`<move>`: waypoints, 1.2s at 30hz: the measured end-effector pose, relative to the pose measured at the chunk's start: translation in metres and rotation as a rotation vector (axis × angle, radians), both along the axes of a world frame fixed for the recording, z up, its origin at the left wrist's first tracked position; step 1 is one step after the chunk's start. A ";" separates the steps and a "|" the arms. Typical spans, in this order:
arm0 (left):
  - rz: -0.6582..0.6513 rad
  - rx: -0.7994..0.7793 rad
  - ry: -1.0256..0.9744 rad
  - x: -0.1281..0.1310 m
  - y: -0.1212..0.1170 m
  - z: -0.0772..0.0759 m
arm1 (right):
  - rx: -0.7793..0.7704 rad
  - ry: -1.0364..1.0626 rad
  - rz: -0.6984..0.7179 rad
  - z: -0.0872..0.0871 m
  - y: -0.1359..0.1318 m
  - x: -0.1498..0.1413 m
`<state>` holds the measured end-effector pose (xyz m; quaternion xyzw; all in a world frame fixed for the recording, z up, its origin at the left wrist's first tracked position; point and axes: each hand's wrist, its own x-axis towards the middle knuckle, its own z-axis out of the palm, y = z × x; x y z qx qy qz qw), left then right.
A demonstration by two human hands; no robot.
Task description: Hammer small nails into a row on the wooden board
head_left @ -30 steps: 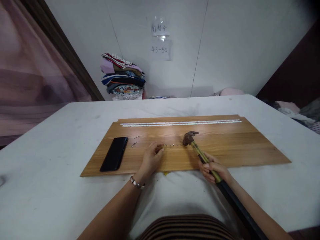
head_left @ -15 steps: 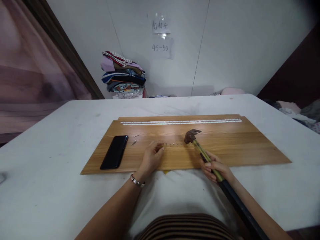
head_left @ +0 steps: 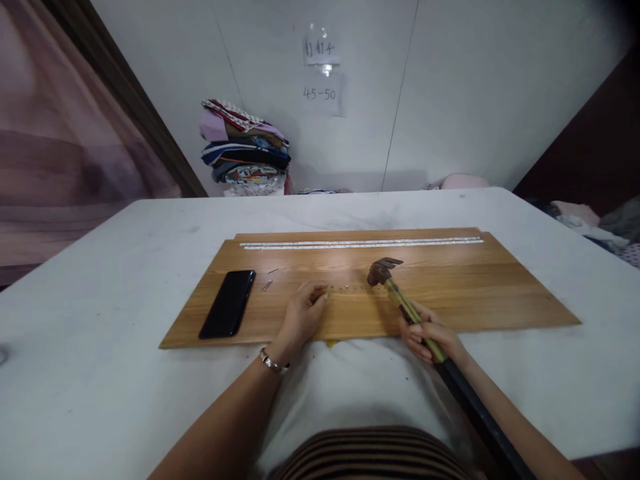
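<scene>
Nudged slightly rightward within a second, the hammer [head_left: 454, 378] is held slantwise over the board [head_left: 480, 287] by the right hand [head_left: 447, 341], its head [head_left: 379, 272] right of the narrowed left hand [head_left: 303, 311], where something small is possibly pinched.

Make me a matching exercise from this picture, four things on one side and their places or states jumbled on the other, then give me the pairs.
Things:
1. hammer
2. phone
3. white strips
4. left hand

Places or states:
A. running along the far side of the wooden board
B. resting at the left end of a row of small dots
C. gripped in the right hand
D. black, lying flat near the board's left edge

Pairs: 1-C, 2-D, 3-A, 4-B
</scene>
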<state>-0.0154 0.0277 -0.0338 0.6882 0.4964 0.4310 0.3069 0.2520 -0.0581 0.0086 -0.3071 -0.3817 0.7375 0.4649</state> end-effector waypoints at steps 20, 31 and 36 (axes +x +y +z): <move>-0.017 0.002 -0.015 0.000 0.001 -0.002 | 0.006 0.037 -0.021 -0.005 0.001 -0.002; -0.022 -0.020 -0.018 -0.001 0.001 -0.004 | -0.012 -0.004 -0.001 -0.011 0.003 -0.002; -0.013 -0.015 -0.022 0.000 0.001 -0.003 | -0.006 0.005 -0.007 -0.012 0.003 -0.002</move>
